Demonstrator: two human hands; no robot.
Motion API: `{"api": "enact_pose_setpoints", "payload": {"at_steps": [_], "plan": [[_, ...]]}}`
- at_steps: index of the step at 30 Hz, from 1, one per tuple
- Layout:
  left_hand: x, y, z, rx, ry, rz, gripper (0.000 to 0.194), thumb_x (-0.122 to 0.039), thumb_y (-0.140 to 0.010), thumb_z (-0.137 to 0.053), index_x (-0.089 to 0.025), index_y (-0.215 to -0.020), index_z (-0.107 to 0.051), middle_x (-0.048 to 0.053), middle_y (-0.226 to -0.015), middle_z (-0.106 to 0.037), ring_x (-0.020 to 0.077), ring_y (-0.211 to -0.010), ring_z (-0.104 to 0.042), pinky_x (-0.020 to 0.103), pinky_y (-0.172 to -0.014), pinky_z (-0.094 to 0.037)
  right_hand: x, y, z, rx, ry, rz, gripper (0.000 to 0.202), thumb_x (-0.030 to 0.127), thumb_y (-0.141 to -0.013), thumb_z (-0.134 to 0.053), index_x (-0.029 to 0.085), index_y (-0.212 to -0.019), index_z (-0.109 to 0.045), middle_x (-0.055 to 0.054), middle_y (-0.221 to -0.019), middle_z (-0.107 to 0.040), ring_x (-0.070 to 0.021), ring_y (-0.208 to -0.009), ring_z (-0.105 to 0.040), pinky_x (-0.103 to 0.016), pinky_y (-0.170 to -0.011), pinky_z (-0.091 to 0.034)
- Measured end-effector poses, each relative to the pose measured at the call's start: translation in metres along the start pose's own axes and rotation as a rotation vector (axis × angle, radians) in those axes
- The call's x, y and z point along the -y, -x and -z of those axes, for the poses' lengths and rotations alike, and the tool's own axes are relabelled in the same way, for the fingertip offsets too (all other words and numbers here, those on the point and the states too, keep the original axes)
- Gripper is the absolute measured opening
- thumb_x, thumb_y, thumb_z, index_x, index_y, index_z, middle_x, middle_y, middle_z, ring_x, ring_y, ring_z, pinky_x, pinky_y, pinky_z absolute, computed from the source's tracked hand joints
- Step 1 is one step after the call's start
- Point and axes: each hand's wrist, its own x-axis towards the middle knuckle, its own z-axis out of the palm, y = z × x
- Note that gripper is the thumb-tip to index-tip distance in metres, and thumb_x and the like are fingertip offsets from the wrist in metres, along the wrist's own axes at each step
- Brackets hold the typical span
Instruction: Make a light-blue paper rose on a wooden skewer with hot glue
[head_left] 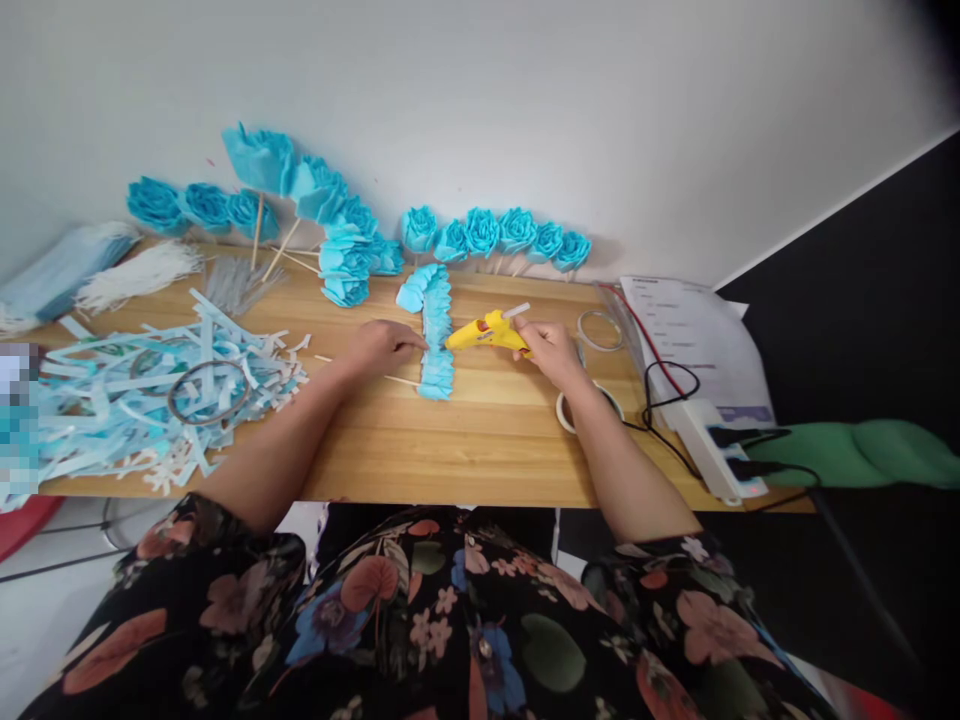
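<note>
My right hand (pixel 553 348) grips a yellow glue gun (pixel 484 333), its nozzle pointing left at a folded strip of blue pleated material (pixel 436 330) lying on the wooden table (pixel 480 440). My left hand (pixel 384 346) rests on the table with its fingertips pressing the strip's left edge, over a thin wooden stick (pixel 397 379). The strip runs from near the wall toward me.
Finished blue paper flowers (pixel 495 233) line the wall, more on sticks (pixel 300 190) at the left. A heap of blue and white scraps (pixel 150 390) with a tape ring (pixel 208 392) covers the left. Tape rolls (pixel 600 330), papers (pixel 690 330) and a power strip (pixel 720 450) lie at right.
</note>
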Motion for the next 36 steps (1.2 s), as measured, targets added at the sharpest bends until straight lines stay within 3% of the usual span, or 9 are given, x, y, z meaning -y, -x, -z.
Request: {"api": "enact_pose_setpoints", "payload": {"at_steps": [7,21,30,36], "plan": [[0.0,0.0,-0.001,-0.01,0.009,0.02,0.036,-0.02,-0.086,-0.049,-0.023,-0.1,-0.082,0.003,-0.107,-0.08,0.0206,-0.096,-0.075,0.029,-0.086,-0.054,-0.005,0.0,-0.001,-0.03,-0.094,-0.015,0.067,0.073,-0.089,-0.051,0.018,-0.054,-0.064,-0.001,-0.05,-0.052,-0.0101,-0.046,-0.041,-0.026,-0.048,-0.028],[-0.007,-0.003,-0.003,-0.001,-0.034,0.113,0.036,-0.018,-0.084,-0.05,-0.024,-0.098,-0.082,0.001,-0.105,-0.081,0.0207,-0.093,-0.074,0.028,-0.085,-0.054,0.019,0.006,0.005,-0.014,0.39,0.125,0.07,0.066,-0.098,-0.035,0.019,-0.06,-0.07,-0.004,-0.054,-0.063,-0.0161,-0.054,-0.055,-0.029,-0.055,-0.028],[-0.019,-0.007,0.001,0.019,-0.071,0.171,0.035,-0.018,-0.085,-0.052,-0.027,-0.098,-0.083,0.0,-0.108,-0.08,0.025,-0.099,-0.073,0.031,-0.084,-0.054,0.04,0.014,0.01,0.065,0.538,0.068,0.053,0.046,-0.098,-0.046,0.019,-0.059,-0.069,-0.003,-0.058,-0.067,-0.0143,-0.051,-0.05,-0.03,-0.056,-0.025],[-0.016,-0.007,0.0,-0.009,-0.077,0.164,0.035,-0.02,-0.083,-0.054,-0.029,-0.1,-0.083,0.001,-0.105,-0.08,0.0257,-0.093,-0.073,0.032,-0.081,-0.055,0.033,0.031,-0.006,-0.088,0.522,0.022,0.062,0.05,-0.103,-0.037,0.019,-0.062,-0.072,-0.005,-0.06,-0.07,-0.017,-0.057,-0.058,-0.03,-0.059,-0.032]]}}
